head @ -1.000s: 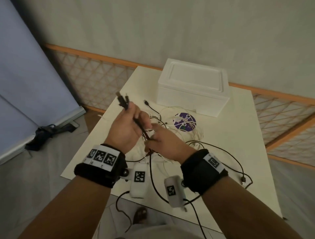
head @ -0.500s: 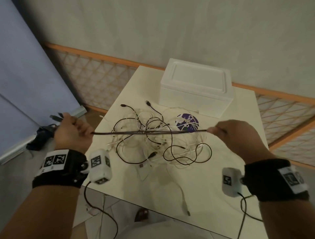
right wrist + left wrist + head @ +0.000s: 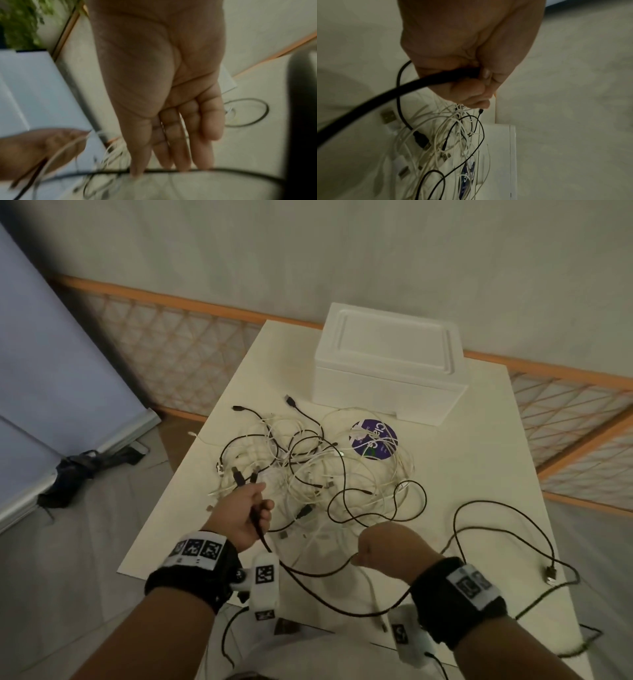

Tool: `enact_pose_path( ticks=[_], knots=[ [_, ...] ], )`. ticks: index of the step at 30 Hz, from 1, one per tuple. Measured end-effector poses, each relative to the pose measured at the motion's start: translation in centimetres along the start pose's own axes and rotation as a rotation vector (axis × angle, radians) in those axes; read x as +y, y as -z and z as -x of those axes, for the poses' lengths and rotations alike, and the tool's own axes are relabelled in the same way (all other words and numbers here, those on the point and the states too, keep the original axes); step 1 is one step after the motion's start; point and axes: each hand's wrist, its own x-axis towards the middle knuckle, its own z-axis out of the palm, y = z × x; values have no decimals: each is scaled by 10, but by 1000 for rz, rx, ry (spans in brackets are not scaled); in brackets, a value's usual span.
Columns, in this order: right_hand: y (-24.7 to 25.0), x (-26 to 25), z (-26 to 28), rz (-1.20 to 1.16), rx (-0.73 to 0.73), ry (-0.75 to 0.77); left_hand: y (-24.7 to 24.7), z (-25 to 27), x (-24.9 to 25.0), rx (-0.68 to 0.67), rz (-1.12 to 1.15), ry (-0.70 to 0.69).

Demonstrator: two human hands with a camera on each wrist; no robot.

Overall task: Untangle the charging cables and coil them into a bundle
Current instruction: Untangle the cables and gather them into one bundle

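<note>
As the black cable (image 3: 385,95) is judged limp and light, it is clenched near its plugs (image 3: 245,475) by the left hand (image 3: 245,517) and pinched farther along by the right hand (image 3: 387,546). The tangle (image 3: 308,467) lies between them and the box (image 3: 387,364).

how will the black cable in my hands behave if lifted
Probably floppy: the black cable sags loosely between the left hand and right hand. Thin, so likely light. It could snag the tangled white cables beside it.
</note>
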Motion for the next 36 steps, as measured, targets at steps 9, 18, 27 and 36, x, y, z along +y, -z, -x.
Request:
enact_pose_path(
  ticks=[9,18,27,36],
  knots=[
    [8,-25,-20,-117,338,-45,1,-3,6,-94,-95,39],
    [-19,-29,-48,-21,54,-214,9,-12,28,-162,-105,14],
    [47,-26,-39,-657,468,-226,-19,-15,30,-325,-273,-56],
    [134,-32,-16,-1394,776,70,-55,-5,26,-390,-438,-175]
  ],
)
